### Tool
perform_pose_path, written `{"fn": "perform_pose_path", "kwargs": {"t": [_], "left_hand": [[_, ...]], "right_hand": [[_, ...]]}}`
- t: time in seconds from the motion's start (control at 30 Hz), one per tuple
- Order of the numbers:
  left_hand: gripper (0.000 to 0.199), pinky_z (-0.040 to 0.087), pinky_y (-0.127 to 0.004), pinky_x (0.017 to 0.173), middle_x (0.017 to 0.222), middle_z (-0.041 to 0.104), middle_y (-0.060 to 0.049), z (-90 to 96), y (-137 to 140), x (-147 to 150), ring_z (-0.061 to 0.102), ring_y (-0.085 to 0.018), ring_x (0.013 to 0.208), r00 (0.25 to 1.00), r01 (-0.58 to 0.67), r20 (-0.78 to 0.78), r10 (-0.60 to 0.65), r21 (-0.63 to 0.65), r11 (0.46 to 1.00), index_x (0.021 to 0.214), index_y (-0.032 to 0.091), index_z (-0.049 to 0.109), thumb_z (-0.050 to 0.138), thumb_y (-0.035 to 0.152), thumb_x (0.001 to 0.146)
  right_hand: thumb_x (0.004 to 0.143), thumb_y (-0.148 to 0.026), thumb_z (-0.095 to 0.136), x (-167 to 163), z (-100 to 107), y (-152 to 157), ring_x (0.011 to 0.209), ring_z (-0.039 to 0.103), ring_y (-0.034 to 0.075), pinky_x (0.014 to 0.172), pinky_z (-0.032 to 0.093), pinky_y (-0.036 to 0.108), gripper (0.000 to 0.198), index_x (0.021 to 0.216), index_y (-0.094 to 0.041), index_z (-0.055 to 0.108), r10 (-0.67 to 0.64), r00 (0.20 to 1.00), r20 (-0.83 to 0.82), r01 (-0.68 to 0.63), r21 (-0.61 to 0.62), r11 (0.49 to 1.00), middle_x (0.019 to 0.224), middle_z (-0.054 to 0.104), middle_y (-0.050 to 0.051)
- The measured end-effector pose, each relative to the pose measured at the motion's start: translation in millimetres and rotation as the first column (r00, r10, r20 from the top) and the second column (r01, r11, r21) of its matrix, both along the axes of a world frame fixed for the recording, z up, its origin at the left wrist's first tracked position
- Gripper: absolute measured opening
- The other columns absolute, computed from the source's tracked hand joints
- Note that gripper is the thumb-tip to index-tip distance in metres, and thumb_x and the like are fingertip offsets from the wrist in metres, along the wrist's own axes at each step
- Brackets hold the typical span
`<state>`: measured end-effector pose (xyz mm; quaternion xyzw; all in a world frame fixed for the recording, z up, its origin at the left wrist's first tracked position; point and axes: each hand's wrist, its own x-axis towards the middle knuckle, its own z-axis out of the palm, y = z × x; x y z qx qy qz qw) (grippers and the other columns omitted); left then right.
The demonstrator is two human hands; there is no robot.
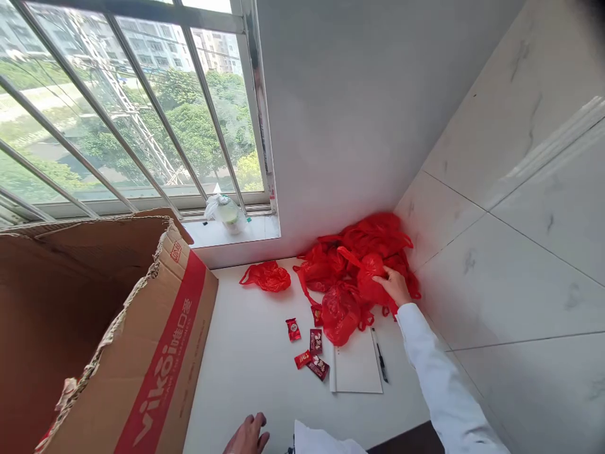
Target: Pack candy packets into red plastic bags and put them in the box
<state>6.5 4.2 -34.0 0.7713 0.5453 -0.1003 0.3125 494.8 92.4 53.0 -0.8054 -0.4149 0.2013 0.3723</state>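
Observation:
My right hand [396,285] reaches to the pile in the corner, its fingers closed on a bunched red plastic bag [371,277]. Beneath and behind it lies a heap of red plastic bags [326,268]. A rounded, filled-looking red bag [341,315] rests at the heap's front, over the top edge of an open notebook [358,366]. My left hand [248,435] is low at the table's near side, holding nothing, fingers loosely apart. Between the hands lie several small wrapped packets, among them a red packet [293,329] and a dark maroon packet [318,367].
A large open cardboard box [161,353] with a torn rim stands at the left. One red bag [267,276] lies apart near the wall. A black pen [380,356] is beside the notebook. A jar-like container [230,215] stands on the sill below the barred window. Tiled wall [520,271] bounds the right.

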Motion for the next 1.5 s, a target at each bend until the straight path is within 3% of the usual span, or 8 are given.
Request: {"fn": "perform_pose_path", "kwargs": {"t": [0.2,0.4,0.57,0.7,0.8,0.97,1.33,1.5], "left_hand": [[0.02,0.048,-0.03,0.074,0.091,0.062,-0.007,83.9,15.8,47.7,0.061,-0.017,0.08,0.932,0.051,0.351,-0.089,0.118,0.992,0.091,0.021,0.053,0.035,0.028,0.088],[0.013,0.046,-0.025,0.08,0.1,0.059,-0.003,101.8,3.4,50.5,0.058,-0.014,0.088,0.965,-0.101,0.255,0.064,0.134,0.986,0.097,0.021,0.054,0.05,0.024,0.085],[0.013,0.046,-0.028,0.077,0.097,0.059,-0.005,64.7,-14.5,13.9,0.06,-0.018,0.09,0.979,-0.202,0.037,0.199,0.065,0.977,0.09,0.019,0.057,0.053,0.012,0.079],[0.017,0.045,-0.028,0.081,0.102,0.057,-0.005,46.7,-21.0,-3.0,0.058,-0.017,0.094,0.98,-0.199,0.009,0.198,0.038,0.979,0.096,0.02,0.056,0.053,0.014,0.08],[0.03,0.042,-0.029,0.089,0.111,0.054,-0.005,35.3,-16.9,4.6,0.052,-0.019,0.107,0.988,-0.15,0.038,0.148,0.051,0.987,0.108,0.022,0.052,0.058,0.019,0.078],[0.045,0.042,-0.038,0.087,0.114,0.054,-0.012,7.1,0.9,27.5,0.049,-0.029,0.11,0.994,-0.111,-0.01,0.112,0.062,0.992,0.106,0.019,0.052,0.071,0.022,0.066],[0.01,0.039,-0.024,0.067,0.081,0.057,0.0,20.7,12.4,-10.6,0.055,-0.015,0.08,0.982,-0.183,0.077,0.171,0.199,0.963,0.075,0.021,0.052,0.049,0.011,0.077],[0.01,0.043,-0.025,0.069,0.075,0.056,0.001,18.6,13.2,-44.1,0.054,-0.014,0.071,0.976,-0.207,0.097,0.193,0.169,0.964,0.076,0.019,0.052,0.05,0.01,0.075]], "right_hand": [[0.059,-0.036,0.076,-100.4,26.4,-49.8,0.081,0.063,0.019,0.076,0.049,0.031,0.043,0.095,-0.017,0.063,0.275,0.592,-0.757,-0.186,0.203,0.961,0.094,0.069,0.005],[0.061,-0.039,0.073,-261.8,-52.4,-100.1,0.083,0.063,0.02,0.073,0.049,0.033,0.044,0.096,-0.017,0.059,0.155,0.313,-0.937,-0.273,0.068,0.96,0.097,0.067,0.008],[0.058,-0.033,0.066,-314.1,-118.2,-128.4,0.065,0.058,0.019,0.061,0.046,0.031,0.026,0.074,-0.017,0.053,0.072,0.656,-0.751,-0.328,-0.199,0.923,0.071,0.062,0.003],[0.068,-0.026,0.058,-296.2,-103.1,-125.8,0.082,0.056,0.02,0.077,0.045,0.035,0.034,0.101,-0.019,0.054,0.36,0.895,-0.263,-0.392,-0.081,0.916,0.096,0.059,0.006],[0.076,-0.023,0.055,-293.5,-81.2,-114.7,0.105,0.048,0.023,0.088,0.041,0.036,0.044,0.119,-0.022,0.049,0.653,0.753,0.074,-0.652,-0.045,0.757,0.118,0.051,0.009],[0.076,-0.015,0.055,-314.5,-81.7,-98.9,0.104,0.047,0.026,0.083,0.038,0.036,0.021,0.096,-0.019,0.062,0.851,0.468,0.237,-0.741,-0.42,0.524,0.102,0.059,0.011],[0.073,-0.012,0.042,-284.6,-83.9,-128.8,0.076,0.054,0.017,0.066,0.035,0.025,0.017,0.077,-0.022,0.055,0.445,0.894,0.048,-0.428,-0.2,0.882,0.079,0.062,0.0],[0.074,-0.013,0.041,-263.2,-98.3,-142.2,0.078,0.057,0.018,0.068,0.039,0.026,0.02,0.083,-0.023,0.055,0.419,0.904,-0.088,-0.422,-0.347,0.837,0.087,0.064,0.001]]}}
